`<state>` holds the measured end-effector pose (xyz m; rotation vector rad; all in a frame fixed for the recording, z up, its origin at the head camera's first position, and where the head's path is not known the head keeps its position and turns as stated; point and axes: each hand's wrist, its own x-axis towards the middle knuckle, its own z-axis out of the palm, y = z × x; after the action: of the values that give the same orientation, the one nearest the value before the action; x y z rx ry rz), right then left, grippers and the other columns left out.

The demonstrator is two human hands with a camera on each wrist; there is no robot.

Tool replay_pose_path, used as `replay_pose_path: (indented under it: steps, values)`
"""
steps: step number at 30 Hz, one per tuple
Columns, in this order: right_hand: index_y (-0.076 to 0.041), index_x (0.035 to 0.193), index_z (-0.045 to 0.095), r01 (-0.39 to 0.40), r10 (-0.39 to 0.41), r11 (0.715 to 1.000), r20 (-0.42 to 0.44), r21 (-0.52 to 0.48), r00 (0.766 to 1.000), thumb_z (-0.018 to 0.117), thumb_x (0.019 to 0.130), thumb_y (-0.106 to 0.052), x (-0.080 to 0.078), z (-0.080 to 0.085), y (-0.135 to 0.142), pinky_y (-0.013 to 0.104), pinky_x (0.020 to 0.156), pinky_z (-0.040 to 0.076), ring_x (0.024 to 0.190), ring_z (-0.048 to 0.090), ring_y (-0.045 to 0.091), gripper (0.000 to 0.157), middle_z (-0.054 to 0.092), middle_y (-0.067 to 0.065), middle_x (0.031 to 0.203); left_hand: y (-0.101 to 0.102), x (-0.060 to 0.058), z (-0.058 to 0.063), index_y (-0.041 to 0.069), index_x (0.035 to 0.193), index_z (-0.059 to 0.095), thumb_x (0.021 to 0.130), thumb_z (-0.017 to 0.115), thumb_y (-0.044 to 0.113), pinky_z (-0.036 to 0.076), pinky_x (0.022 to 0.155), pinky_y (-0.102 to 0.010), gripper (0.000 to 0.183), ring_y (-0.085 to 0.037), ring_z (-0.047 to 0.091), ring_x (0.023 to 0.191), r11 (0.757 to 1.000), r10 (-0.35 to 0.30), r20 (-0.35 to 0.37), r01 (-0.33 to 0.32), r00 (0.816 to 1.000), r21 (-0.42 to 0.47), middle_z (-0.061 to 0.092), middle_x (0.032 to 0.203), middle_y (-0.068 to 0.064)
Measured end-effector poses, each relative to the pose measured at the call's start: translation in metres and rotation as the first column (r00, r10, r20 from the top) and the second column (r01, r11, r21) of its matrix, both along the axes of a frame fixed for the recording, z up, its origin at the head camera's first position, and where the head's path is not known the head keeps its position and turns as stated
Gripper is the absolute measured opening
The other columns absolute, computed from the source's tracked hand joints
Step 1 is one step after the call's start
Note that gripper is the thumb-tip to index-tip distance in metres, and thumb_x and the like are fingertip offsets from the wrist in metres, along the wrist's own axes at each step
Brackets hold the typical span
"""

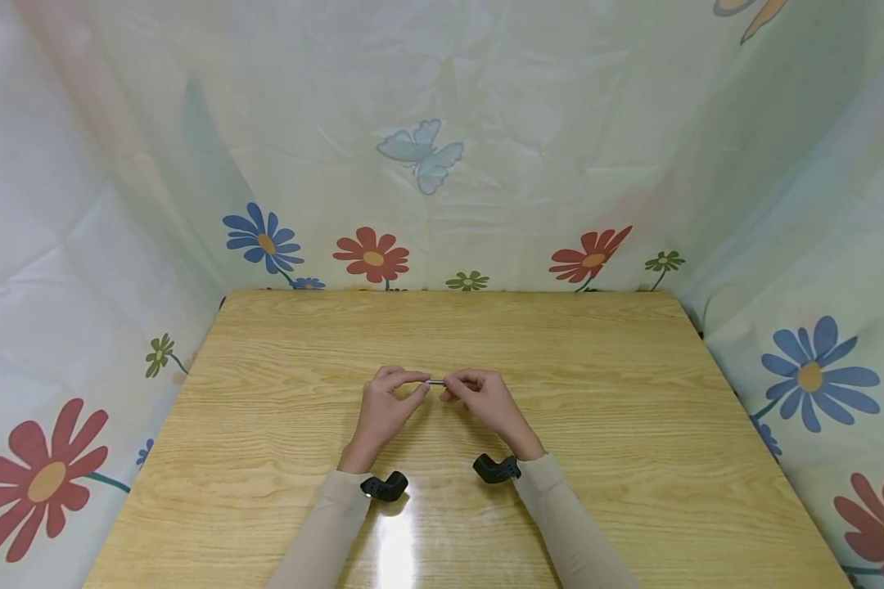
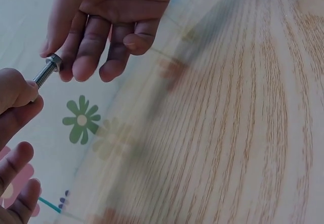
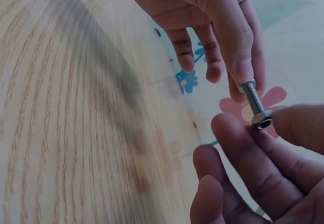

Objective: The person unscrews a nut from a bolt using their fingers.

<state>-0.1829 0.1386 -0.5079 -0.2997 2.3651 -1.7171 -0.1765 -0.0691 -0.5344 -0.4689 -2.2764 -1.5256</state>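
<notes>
A small silver threaded bolt (image 1: 435,382) is held between both hands above the table. My left hand (image 1: 389,409) pinches one end of it between thumb and forefinger, hiding that end. At the other end sits a hexagonal nut (image 3: 262,120) with a dark centre, between the thumb and fingers of my right hand (image 1: 486,399). Bare thread (image 2: 44,75) shows between the two grips in the left wrist view. The other fingers of my right hand (image 2: 119,27) are loosely bent and apart from the bolt.
The wooden table (image 1: 597,352) spreads out beneath both hands. A curtain (image 1: 516,164) printed with flowers and a butterfly hangs behind it and along both sides. Black wrist cameras (image 1: 386,487) are strapped over light sleeves (image 1: 324,536).
</notes>
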Motion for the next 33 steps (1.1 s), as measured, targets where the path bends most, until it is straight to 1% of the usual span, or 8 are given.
replay_pose_path:
  steps: [3,5,10,14,21,26,29,33]
  values:
    - [0.0,0.118,0.072,-0.018,0.017,0.999,-0.005,-0.03,1.0,0.065,0.103,-0.024,0.0003,0.0001,0.0002,0.054,0.089,0.057,0.102,0.073,0.039,0.029,0.077,0.017,0.104,-0.0002,0.0,-0.0008,0.012,0.101,0.083,0.089,0.082,0.013,0.055,0.079,-0.055,0.012,-0.024,0.064,0.095,1.0,0.011,0.003,-0.011,1.0,-0.008,0.076,0.087,-0.004]
    - [-0.002,0.12,0.071,-0.022,0.022,0.999,-0.005,-0.045,1.0,0.067,0.102,-0.021,-0.0002,-0.001,0.0002,0.055,0.09,0.057,0.104,0.072,0.039,0.027,0.076,0.017,0.107,-0.0004,-0.0001,-0.0013,0.013,0.1,0.083,0.09,0.081,0.014,0.055,0.078,-0.055,0.011,-0.024,0.064,0.094,1.0,0.017,0.01,-0.017,1.0,-0.01,0.075,0.087,-0.004]
    - [0.001,0.124,0.069,-0.018,0.018,0.998,-0.006,-0.062,1.0,0.069,0.1,-0.018,-0.0019,-0.0038,0.0003,0.056,0.086,0.058,0.105,0.07,0.042,0.03,0.075,0.015,0.109,-0.0006,0.0001,-0.0013,0.013,0.101,0.083,0.089,0.082,0.015,0.055,0.079,-0.055,0.012,-0.024,0.064,0.095,1.0,0.024,0.017,-0.024,1.0,-0.018,0.075,0.087,-0.005]
    - [0.004,0.125,0.067,-0.019,0.018,0.998,-0.016,-0.065,1.0,0.07,0.099,-0.015,-0.0023,-0.0039,0.0001,0.054,0.082,0.058,0.105,0.069,0.046,0.032,0.074,0.016,0.11,-0.0004,0.0005,-0.0003,0.014,0.101,0.083,0.09,0.081,0.015,0.055,0.081,-0.055,0.011,-0.024,0.064,0.096,1.0,0.021,0.035,-0.021,0.999,-0.01,0.075,0.088,-0.004]
    - [0.005,0.126,0.065,-0.034,0.032,0.998,-0.036,-0.062,0.999,0.069,0.1,-0.015,-0.0025,-0.0042,0.0009,0.048,0.079,0.059,0.105,0.067,0.047,0.033,0.072,0.023,0.114,-0.0002,0.0006,-0.0002,0.013,0.102,0.083,0.09,0.081,0.015,0.055,0.083,-0.055,0.013,-0.023,0.064,0.097,1.0,0.024,0.056,-0.024,0.998,-0.006,0.078,0.091,-0.003]
    - [0.004,0.128,0.065,-0.04,0.037,0.997,-0.045,-0.064,0.998,0.069,0.1,-0.014,-0.0021,-0.0044,0.0016,0.052,0.083,0.058,0.108,0.067,0.043,0.034,0.07,0.024,0.12,0.0002,0.0016,0.0013,0.012,0.103,0.083,0.091,0.08,0.016,0.054,0.083,-0.056,0.013,-0.025,0.065,0.098,1.0,0.022,0.059,-0.022,0.998,-0.002,0.078,0.092,-0.003]
    - [0.003,0.131,0.063,-0.036,0.033,0.997,-0.047,-0.062,0.998,0.069,0.1,-0.016,-0.0022,-0.0045,0.002,0.054,0.086,0.057,0.111,0.067,0.039,0.037,0.07,0.022,0.122,0.0003,0.0018,0.0023,0.012,0.103,0.083,0.091,0.081,0.016,0.054,0.085,-0.056,0.013,-0.026,0.065,0.099,1.0,0.019,0.069,-0.02,0.997,0.002,0.078,0.092,-0.004]
    - [0.003,0.135,0.061,-0.031,0.028,0.997,-0.052,-0.067,0.998,0.065,0.103,-0.022,-0.0025,-0.0054,0.0026,0.055,0.089,0.057,0.111,0.067,0.041,0.041,0.07,0.02,0.121,0.0007,0.0016,0.0027,0.012,0.102,0.083,0.09,0.081,0.016,0.054,0.085,-0.056,0.013,-0.025,0.065,0.099,1.0,0.021,0.073,-0.021,0.997,0.0,0.078,0.092,-0.003]
